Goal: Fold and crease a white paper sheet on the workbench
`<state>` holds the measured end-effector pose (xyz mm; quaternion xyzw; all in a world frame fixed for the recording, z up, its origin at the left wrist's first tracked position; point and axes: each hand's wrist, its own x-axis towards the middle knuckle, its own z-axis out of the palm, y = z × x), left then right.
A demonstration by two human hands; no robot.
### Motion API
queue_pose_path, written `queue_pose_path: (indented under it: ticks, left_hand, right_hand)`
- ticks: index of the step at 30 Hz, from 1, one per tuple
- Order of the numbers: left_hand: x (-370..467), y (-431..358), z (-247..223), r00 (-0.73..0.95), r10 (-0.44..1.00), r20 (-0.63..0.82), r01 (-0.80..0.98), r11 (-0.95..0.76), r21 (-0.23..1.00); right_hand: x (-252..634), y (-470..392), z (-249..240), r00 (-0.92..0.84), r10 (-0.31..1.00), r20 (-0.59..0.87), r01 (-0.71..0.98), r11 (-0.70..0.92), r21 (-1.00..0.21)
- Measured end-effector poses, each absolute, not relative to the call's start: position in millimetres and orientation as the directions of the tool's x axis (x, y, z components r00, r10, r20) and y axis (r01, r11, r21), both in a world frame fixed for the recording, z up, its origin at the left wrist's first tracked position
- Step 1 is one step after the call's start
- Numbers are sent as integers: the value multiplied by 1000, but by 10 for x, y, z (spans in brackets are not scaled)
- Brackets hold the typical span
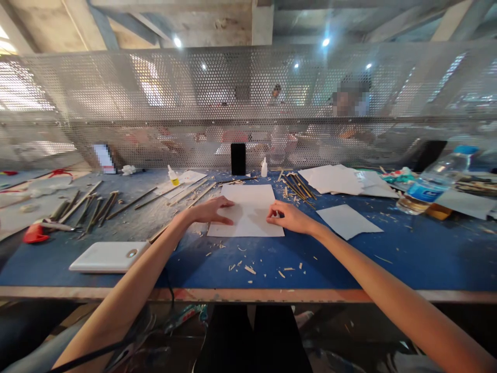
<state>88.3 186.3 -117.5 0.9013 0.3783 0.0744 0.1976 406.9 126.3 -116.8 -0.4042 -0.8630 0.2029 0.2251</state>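
A white sheet of paper (248, 202) lies flat on the blue work table in front of me. My left hand (212, 210) reaches over the sheet's left edge, its thumb and fingers apart, and nothing shows between them. Over the right edge is my right hand (289, 216), its fingers curled and the tips drawn together. Whatever they pinch, if anything, is too small to make out. Wood slivers (250, 269) are scattered on the table just below the paper.
Thin sticks (297, 187) lie beyond my right hand, near paper sheets (330, 178) and a water bottle (430, 181). More sticks (104, 207), a white power bank (108, 257) and glue bottles (264, 167) are around. A perforated metal screen (217, 103) borders the table's back.
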Motion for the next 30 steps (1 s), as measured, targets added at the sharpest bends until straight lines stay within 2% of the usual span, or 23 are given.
queue_pose_path:
  ticks: [11, 16, 20, 24, 30]
  left_hand:
    - [866, 1898, -1211, 712, 702, -8, 638, -644, 422]
    - [871, 1892, -1209, 698, 716, -9, 649, -627, 431]
    - [873, 1884, -1202, 697, 717, -17, 650, -621, 439]
    - [869, 1897, -1213, 697, 716, -19, 651, -622, 434]
    - [857, 1915, -1240, 700, 714, -11, 645, -626, 438]
  right_hand:
    - [4043, 1235, -1126, -567, 796, 214, 616, 582, -531]
    - [4055, 1247, -1141, -496, 828, 261, 668, 556, -494]
    - [4057, 1250, -1147, -547, 805, 230, 628, 577, -522]
    - [4060, 1258, -1147, -475, 835, 278, 680, 548, -486]
    - [4053, 1248, -1140, -540, 813, 219, 637, 565, -525]
